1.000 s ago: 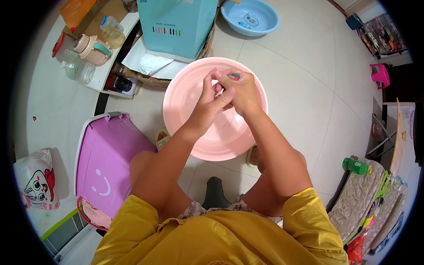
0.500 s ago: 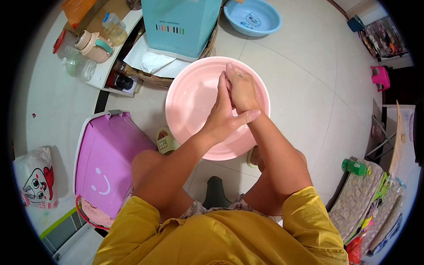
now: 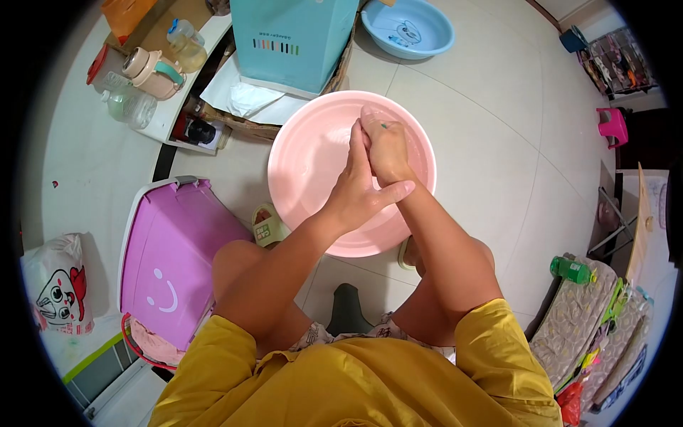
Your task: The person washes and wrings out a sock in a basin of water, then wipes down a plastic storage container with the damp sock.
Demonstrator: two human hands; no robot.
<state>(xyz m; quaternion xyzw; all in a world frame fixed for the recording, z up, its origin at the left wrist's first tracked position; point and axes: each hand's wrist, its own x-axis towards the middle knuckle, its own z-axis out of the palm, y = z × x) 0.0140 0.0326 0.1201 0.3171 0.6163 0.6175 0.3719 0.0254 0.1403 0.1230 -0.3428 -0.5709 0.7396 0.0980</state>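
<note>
Both hands are together over a pink basin (image 3: 288, 171) on the floor between my feet. My left hand (image 3: 357, 192) is wrapped round my right hand from the left. Its thumb lies across the right wrist, and its fingers run along and under the right palm. My right hand (image 3: 388, 151) is back side up with its fingers curled down, their tips hidden. A small green spot shows near its knuckles. I cannot make out whether anything is between the palms. Skin on the hands looks wet.
To the left stands a purple storage box (image 3: 174, 249). A teal box (image 3: 292, 43) is behind the basin, and a blue basin (image 3: 437, 32) lies farther back. Bottles and a beige flask (image 3: 153, 75) stand on a shelf. At right is a green bottle (image 3: 570, 270).
My hands have shifted very slightly, with the right fingers drawn a little lower. The grip of the left hand on the right stays the same.
</note>
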